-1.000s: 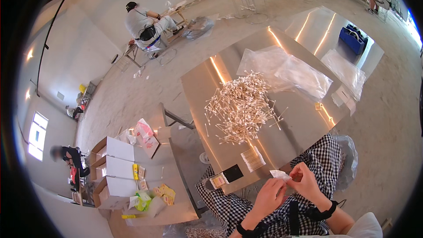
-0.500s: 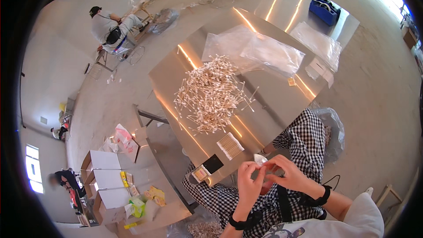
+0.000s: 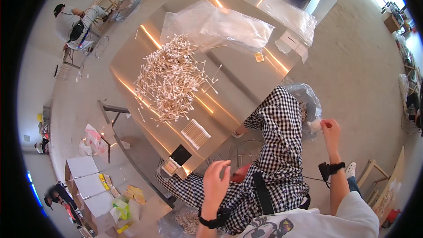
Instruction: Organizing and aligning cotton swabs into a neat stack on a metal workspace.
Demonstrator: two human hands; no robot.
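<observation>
My right hand (image 3: pixel 331 128) reaches out to my right and pinches a small crumpled white scrap (image 3: pixel 315 125) just above a clear plastic bag (image 3: pixel 303 96) standing on the floor beside my knee. My left hand (image 3: pixel 216 180) hovers over my checked lap with loose fingers and holds nothing. In front of me a steel table (image 3: pixel 251 77) carries a big loose pile of cotton swabs (image 3: pixel 172 77). A neat flat row of swabs (image 3: pixel 196 133) lies near the table's front edge.
A small black device (image 3: pixel 180 154) and a little box (image 3: pixel 169 166) sit at the table's near corner. Clear plastic bags (image 3: pixel 220 24) lie at the far side. Cardboard boxes (image 3: pixel 90 185) stand lower left. Another person (image 3: pixel 75 22) sits far off.
Both hands were together in front of my chest around the white scrap. My right hand has now swung out to the right with it, and my left hand has dropped toward my lap.
</observation>
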